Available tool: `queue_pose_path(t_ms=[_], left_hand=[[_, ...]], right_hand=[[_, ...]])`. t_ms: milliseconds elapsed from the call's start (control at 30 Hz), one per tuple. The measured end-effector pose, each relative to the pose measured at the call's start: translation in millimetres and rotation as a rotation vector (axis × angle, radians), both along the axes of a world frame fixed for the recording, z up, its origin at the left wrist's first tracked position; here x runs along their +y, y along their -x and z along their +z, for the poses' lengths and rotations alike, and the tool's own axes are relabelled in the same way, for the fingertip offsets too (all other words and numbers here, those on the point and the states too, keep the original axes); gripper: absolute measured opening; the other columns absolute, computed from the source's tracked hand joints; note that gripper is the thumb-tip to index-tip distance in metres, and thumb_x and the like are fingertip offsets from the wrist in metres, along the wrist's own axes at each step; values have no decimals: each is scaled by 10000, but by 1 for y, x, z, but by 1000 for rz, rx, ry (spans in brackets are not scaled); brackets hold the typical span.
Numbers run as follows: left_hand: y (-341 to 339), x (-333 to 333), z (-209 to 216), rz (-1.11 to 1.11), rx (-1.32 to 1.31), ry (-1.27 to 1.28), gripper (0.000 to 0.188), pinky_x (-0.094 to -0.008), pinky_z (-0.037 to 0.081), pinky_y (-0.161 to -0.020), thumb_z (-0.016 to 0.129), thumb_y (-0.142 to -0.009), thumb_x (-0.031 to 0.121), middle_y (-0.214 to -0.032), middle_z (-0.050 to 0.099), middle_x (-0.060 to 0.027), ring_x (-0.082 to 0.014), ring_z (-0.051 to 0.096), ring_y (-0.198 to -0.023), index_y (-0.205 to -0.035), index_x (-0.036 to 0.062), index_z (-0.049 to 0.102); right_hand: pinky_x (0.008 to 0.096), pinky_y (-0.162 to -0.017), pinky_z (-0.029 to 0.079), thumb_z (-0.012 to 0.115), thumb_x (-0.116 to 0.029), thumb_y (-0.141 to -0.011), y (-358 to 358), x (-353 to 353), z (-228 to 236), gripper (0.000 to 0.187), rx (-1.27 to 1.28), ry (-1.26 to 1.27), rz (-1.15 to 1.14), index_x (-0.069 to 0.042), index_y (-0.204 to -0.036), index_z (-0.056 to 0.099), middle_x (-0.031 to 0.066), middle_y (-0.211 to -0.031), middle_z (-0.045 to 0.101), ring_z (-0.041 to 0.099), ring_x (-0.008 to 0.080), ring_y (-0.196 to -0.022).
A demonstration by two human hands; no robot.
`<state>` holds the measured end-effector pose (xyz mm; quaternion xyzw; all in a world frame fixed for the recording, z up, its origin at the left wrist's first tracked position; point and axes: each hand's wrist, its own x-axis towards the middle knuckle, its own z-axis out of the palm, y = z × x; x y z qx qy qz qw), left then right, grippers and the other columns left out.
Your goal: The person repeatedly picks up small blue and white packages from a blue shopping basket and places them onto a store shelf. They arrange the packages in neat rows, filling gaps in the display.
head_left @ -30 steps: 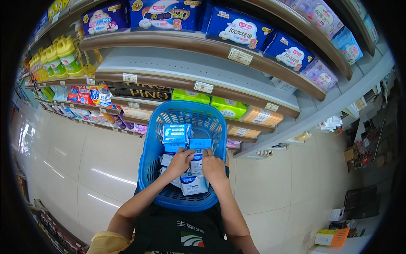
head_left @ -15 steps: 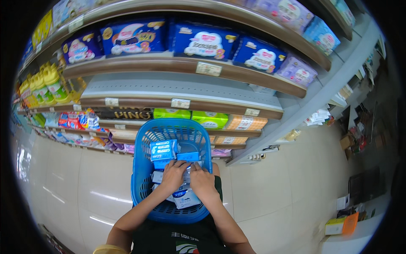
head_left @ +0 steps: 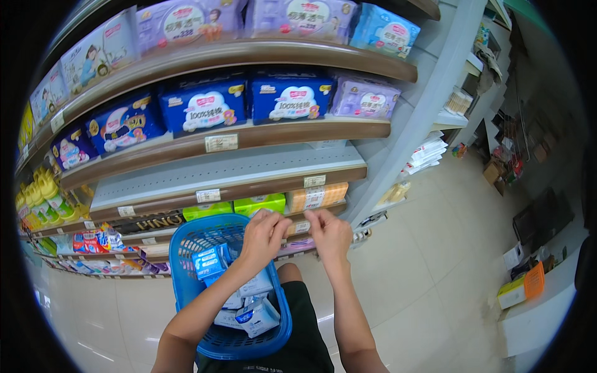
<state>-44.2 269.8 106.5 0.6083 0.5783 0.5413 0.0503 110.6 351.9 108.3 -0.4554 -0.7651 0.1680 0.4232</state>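
A blue plastic basket [head_left: 287,317] rests at my lap, holding several small packs. Among them are a light blue pack [head_left: 210,263] toward the far side and a white-and-blue pack [head_left: 257,317] near the front. My left hand [head_left: 264,236] is raised over the basket's right rim, its fingers curled and pinched. Level with it, a short gap away and beyond the basket, my right hand [head_left: 329,235] has thumb and fingers pressed together. Whatever either pinch holds is too small to make out. Both hands are in front of the lower shelves.
A grey perforated shelf [head_left: 217,169] is ahead, with dark blue packages [head_left: 292,99] and purple packages [head_left: 305,17] above. Green packs [head_left: 260,204] and an orange checked pack [head_left: 317,196] sit below. Yellow bottles [head_left: 50,193] stand left; an orange basket [head_left: 533,280] is right.
Both hands have come up out of the basket and moved right, toward the shelves. They are farther apart. The basket now appears lower and left in view, as the view has shifted.
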Motion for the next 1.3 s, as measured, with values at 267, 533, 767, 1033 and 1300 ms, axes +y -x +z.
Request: queue_pose_path(t_ms=[267,533,767,1033,1300], left_hand=[[-7,133,23,-97,-175,-62,333,-363,561,-859,650,-953,79,-1235,620,-181,-291,644,-1089,-1255,-34,567],[1,219,18,46,-69,198,611,-447,503,-1025,699,-935,230,-1394,512,-313,-394,573,-1273,-1428,-37,459],[1,228,22,-8,-204,275,651,-465,365,-1132,665,-927,331,-1450,480,-335,-484,442,-1364,-1432,-27,464],[6,223,6,-38,-304,153,620,-432,448,-1082,712,-860,108,-1410,499,-282,-430,494,-1334,-1409,-40,464],[-7,179,2,-116,-490,7,717,-443,413,-1165,581,-823,-142,-1506,292,-208,-357,435,-1393,-1483,11,345]], right_hand=[[393,-656,539,498,-122,-1037,11,102,28,220,441,-27,50,-40,-1059,701,98,-718,710,703,271,-671],[500,-1060,419,486,58,-885,33,213,14,406,327,-230,-58,59,-1289,519,276,-1328,542,529,479,-1242],[530,-1137,329,454,80,-821,40,241,12,604,183,60,109,95,-1423,404,374,-1461,376,362,562,-1333],[484,-1073,401,480,132,-806,32,187,18,657,265,-69,-22,72,-1454,387,318,-1373,414,457,518,-1240],[448,-1044,432,489,182,-814,19,146,9,558,379,-165,97,39,-1352,447,226,-1292,456,523,406,-1194]])
